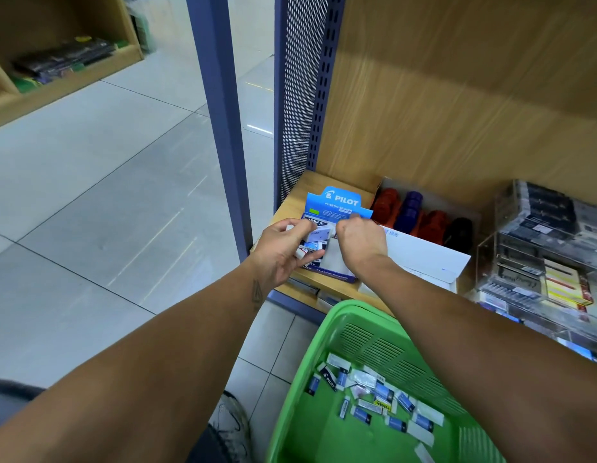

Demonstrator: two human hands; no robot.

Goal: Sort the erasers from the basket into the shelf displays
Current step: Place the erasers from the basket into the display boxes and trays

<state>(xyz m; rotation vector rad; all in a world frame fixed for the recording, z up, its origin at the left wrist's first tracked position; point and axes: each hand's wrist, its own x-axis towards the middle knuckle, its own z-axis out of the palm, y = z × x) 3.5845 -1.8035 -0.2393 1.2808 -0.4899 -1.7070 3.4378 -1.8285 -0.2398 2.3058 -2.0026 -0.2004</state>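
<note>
A blue Pilot eraser display box (340, 203) stands on the wooden shelf (310, 183) at its left end. My left hand (283, 252) holds a small stack of erasers (315, 242) over the box's open tray. My right hand (360, 243) is closed just right of them, fingertips down in the box; what it grips is hidden. Below, a green basket (327, 329) holds several loose erasers (380, 396) in blue, black and white sleeves.
Right of the blue box sits a white box (430, 255) with red, purple and black items. A clear acrylic case (540, 259) of stationery fills the shelf's right. A blue perforated upright (303, 95) borders the shelf's left. Tiled floor and my shoe (232, 426) lie below.
</note>
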